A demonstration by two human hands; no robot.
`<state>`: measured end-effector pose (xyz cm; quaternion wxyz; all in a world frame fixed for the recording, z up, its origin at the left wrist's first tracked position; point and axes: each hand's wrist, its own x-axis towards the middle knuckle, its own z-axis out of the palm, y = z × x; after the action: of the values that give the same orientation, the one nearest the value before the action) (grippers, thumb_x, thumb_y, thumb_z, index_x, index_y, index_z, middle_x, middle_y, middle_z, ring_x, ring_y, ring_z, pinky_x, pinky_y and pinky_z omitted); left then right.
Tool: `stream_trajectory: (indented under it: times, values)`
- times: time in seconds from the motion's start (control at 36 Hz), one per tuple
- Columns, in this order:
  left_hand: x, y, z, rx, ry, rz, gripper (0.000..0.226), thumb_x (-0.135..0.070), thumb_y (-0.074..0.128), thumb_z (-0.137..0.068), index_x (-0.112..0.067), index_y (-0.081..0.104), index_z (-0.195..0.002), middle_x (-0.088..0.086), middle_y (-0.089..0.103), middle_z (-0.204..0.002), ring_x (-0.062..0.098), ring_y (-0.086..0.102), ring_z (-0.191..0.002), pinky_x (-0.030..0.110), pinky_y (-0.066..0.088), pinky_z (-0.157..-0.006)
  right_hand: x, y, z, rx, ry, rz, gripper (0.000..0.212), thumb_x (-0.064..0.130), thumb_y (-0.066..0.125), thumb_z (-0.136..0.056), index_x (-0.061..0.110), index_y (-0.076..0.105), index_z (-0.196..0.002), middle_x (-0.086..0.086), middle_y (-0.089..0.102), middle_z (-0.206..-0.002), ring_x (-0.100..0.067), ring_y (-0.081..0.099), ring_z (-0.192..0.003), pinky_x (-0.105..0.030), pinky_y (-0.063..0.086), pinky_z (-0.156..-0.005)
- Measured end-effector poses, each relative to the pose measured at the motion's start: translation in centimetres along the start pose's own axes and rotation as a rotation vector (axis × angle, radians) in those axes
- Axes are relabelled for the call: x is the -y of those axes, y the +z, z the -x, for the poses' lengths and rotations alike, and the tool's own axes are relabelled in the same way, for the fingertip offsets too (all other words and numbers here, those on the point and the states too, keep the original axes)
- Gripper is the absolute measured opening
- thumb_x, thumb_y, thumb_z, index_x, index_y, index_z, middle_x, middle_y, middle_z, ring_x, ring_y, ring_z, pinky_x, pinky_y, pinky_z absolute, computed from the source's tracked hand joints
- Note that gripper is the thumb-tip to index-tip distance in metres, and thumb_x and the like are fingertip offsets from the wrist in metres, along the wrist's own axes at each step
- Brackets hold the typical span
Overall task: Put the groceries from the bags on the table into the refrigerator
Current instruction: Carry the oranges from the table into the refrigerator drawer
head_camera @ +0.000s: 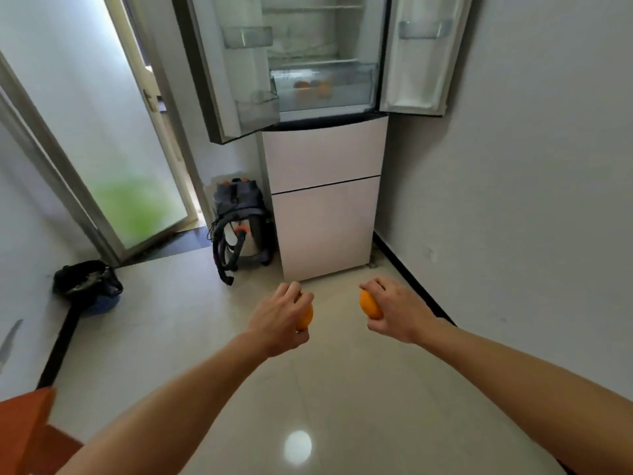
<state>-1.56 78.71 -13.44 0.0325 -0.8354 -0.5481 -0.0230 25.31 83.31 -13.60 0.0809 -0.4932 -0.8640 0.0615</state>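
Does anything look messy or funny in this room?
Nothing is spilled or broken. Both refrigerator doors stand wide open, and the vacuum cleaner hose sprawls loosely on the floor beside it.

Left orange (305, 317) & right orange (369, 305): bright orange, plain. Fridge (325, 186) lower fronts pale pinkish-white, no pattern; inside white, door edges dk grey. Fruit (311, 85) in clear crisper drawer (356, 80): orange, blurred. Floor (164, 323) glossy beige. Skirting (414, 272) black. Wall (513, 166) off-white. Vacuum (239, 204) grey w/ orange bits, hose (222, 255) black. Bin bag (85, 279) black, bin (102, 305) blue. Glass door (137, 207) frosted, green smudge low down.
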Motion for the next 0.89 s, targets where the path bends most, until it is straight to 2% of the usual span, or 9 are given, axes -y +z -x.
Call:
stream_trajectory:
  times: [0.14,0.22,0.31,0.42,0.58,0.78,0.89]
  values:
    - [0.8,1.8,-10.6,0.001,0.064,-0.012,0.060,-0.044,0.066,-0.074,-0.020,0.048,-0.126,0.005,0.051,-0.117,0.025,0.050,-0.102,0.031,0.047,-0.072,-7.4,0.0,-5.7,-0.020,0.069,0.003,0.069,0.039,0.073,-0.073,0.024,0.046,-0.135,-0.002,0.049,-0.124,-0.023,0.053,-0.107,-0.032,0.048,-0.081]
    - [1.6,2.6,-16.7,-0.001,0.075,-0.020,0.056,-0.042,0.064,-0.071,-0.020,0.050,-0.120,0.004,0.052,-0.108,0.025,0.051,-0.095,0.032,0.047,-0.071,-11.8,-0.5,-10.1,-0.035,0.072,0.005,0.067,0.038,0.073,-0.073,0.024,0.046,-0.133,-0.003,0.048,-0.122,-0.023,0.053,-0.104,-0.030,0.047,-0.079]
    - [3.0,2.4,-22.7,-0.006,0.069,-0.008,0.052,-0.041,0.063,-0.067,-0.019,0.051,-0.113,0.003,0.052,-0.103,0.025,0.052,-0.090,0.033,0.049,-0.068,-15.8,-1.7,-15.0,-0.042,0.075,-0.025,0.064,0.038,0.072,-0.072,0.025,0.047,-0.130,-0.002,0.048,-0.121,-0.023,0.053,-0.102,-0.034,0.051,-0.077]
    - [5.3,1.4,-29.9,-0.037,0.012,-0.006,0.057,-0.045,0.060,-0.071,-0.021,0.045,-0.121,0.004,0.049,-0.114,0.025,0.050,-0.098,0.038,0.052,-0.076,-20.3,-4.0,-22.3,-0.061,0.060,-0.001,0.067,0.043,0.072,-0.074,0.025,0.045,-0.133,-0.001,0.047,-0.122,-0.022,0.053,-0.103,-0.035,0.052,-0.079]
    - [10.0,0.7,-38.5,-0.053,0.016,-0.035,0.062,-0.049,0.059,-0.075,-0.023,0.041,-0.129,0.004,0.047,-0.121,0.025,0.048,-0.103,0.038,0.051,-0.081,-24.7,-5.6,-32.7,-0.076,0.016,-0.004,0.070,0.049,0.070,-0.073,0.031,0.040,-0.133,0.004,0.044,-0.122,-0.020,0.055,-0.100,-0.037,0.054,-0.075]
    - [18.7,0.1,-49.5,-0.169,-0.001,-0.041,0.062,-0.046,0.066,-0.072,-0.021,0.045,-0.124,0.006,0.052,-0.116,0.026,0.053,-0.099,0.035,0.050,-0.072,-28.3,-6.8,-45.6,-0.155,-0.048,0.016,0.073,0.046,0.073,-0.075,0.029,0.039,-0.137,0.002,0.044,-0.127,-0.019,0.051,-0.107,-0.030,0.050,-0.080]
    - [24.0,-1.9,-56.0,-0.236,-0.032,-0.046,0.064,-0.046,0.066,-0.077,-0.021,0.042,-0.131,0.005,0.048,-0.124,0.025,0.049,-0.107,0.034,0.049,-0.077,-29.7,-8.8,-53.6,-0.204,-0.042,0.007,0.073,0.045,0.074,-0.076,0.030,0.038,-0.138,0.002,0.042,-0.128,-0.020,0.052,-0.105,-0.029,0.046,-0.079]
